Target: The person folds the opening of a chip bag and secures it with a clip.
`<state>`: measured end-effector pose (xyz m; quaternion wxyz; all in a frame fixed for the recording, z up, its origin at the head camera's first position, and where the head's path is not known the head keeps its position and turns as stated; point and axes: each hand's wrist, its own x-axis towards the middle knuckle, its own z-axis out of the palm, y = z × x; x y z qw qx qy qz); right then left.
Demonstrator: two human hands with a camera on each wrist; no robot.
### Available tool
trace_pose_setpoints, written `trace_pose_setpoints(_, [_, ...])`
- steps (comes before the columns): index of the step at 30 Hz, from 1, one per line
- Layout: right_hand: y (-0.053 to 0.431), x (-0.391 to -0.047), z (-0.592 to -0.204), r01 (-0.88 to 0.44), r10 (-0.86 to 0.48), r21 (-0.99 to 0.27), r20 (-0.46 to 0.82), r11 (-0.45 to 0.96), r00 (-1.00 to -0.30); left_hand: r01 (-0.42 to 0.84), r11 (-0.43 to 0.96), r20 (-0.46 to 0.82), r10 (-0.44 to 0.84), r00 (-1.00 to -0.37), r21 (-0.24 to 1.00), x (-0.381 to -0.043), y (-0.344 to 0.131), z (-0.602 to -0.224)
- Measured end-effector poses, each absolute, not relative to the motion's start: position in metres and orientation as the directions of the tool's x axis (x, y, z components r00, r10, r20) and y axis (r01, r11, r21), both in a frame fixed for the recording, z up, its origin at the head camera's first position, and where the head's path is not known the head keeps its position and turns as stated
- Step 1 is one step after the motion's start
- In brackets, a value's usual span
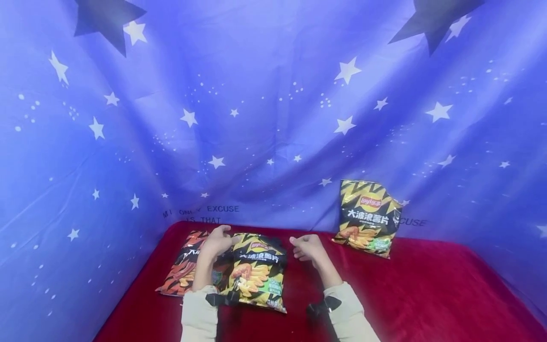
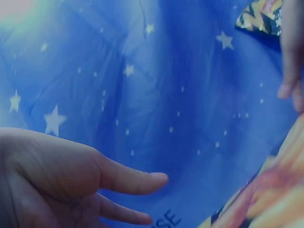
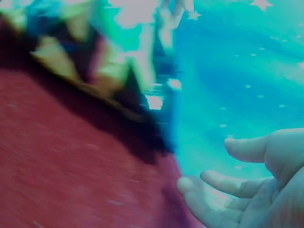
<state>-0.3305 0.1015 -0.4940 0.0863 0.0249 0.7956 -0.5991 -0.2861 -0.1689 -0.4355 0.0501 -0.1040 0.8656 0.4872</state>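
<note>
A yellow-and-black bag of potato chips [image 1: 256, 275] is upright in front of me, with its printed face toward me. My left hand [image 1: 217, 243] is at its upper left edge, thumb and fingers apart in the left wrist view. To the right of the bag is my right hand [image 1: 309, 248], clear of it, with its loosely bent fingers [image 3: 218, 185] around nothing. An orange-red bag of chips [image 1: 183, 266] lies partly hidden behind my left hand and the yellow bag.
Another yellow-and-black chip bag [image 1: 367, 218] leans against the blue star-printed curtain [image 1: 273, 118] at the back right. Red cloth [image 1: 419, 294] covers the table. The curtain also closes in the left side.
</note>
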Motion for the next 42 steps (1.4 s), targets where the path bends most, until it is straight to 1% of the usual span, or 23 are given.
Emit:
trace_pose_setpoints(5, [0.129, -0.337, -0.464, 0.048, -0.059, -0.966, -0.065, 0.252, -0.996, -0.111, 0.556, -0.053, -0.120, -0.991, 0.824, -0.287, -0.145, -0.427])
trace_pose_setpoints(10, [0.166, -0.339, -0.428, -0.065, -0.018, -0.974, 0.063, 0.219, -0.998, 0.051, 0.572, 0.123, -0.087, -0.989, 0.819, -0.296, -0.109, -0.415])
trace_pose_setpoints(14, [0.198, -0.336, -0.396, -0.111, 0.012, -0.972, 0.116, 0.210, -0.993, 0.154, 0.502, 0.233, -0.098, -0.968, 0.851, -0.298, -0.075, -0.402])
trace_pose_setpoints(16, [0.215, -0.334, -0.384, -0.135, 0.028, -0.967, 0.144, 0.216, -0.989, 0.188, 0.453, 0.258, -0.098, -0.961, 0.872, -0.299, -0.058, -0.397])
trace_pose_setpoints(19, [0.239, -0.332, -0.371, -0.169, 0.044, -0.965, 0.181, 0.200, -0.982, 0.233, 0.375, 0.276, -0.065, -0.959, 0.897, -0.302, -0.035, -0.392])
trace_pose_setpoints(22, [0.261, -0.330, -0.361, -0.162, 0.038, -0.977, 0.168, 0.140, -0.985, 0.263, 0.285, 0.274, -0.002, -0.962, 0.922, -0.308, -0.016, -0.391])
trace_pose_setpoints(25, [0.280, -0.329, -0.354, -0.132, 0.015, -0.985, 0.135, 0.114, -0.991, 0.246, 0.179, 0.238, 0.062, -0.969, 0.953, -0.317, 0.000, -0.391])
trace_pose_setpoints(29, [0.303, -0.330, -0.354, -0.108, -0.011, -0.984, 0.108, 0.140, -0.994, 0.169, 0.053, 0.160, 0.135, -0.978, 0.984, -0.329, 0.017, -0.393])
trace_pose_setpoints(34, [0.333, -0.331, -0.363, -0.071, -0.005, -0.990, 0.071, 0.119, -0.997, 0.072, -0.060, 0.083, 0.210, -0.974, 0.996, -0.343, 0.031, -0.397])
trace_pose_setpoints(39, [0.355, -0.330, -0.378, -0.035, 0.013, -0.994, 0.037, 0.106, -0.999, -0.034, -0.219, 0.036, 0.307, -0.951, 0.975, -0.355, 0.043, -0.409])
trace_pose_setpoints(42, [0.367, -0.330, -0.391, -0.023, 0.018, -0.997, 0.025, 0.067, -1.000, -0.099, -0.289, 0.014, 0.367, -0.930, 0.952, -0.361, 0.050, -0.420])
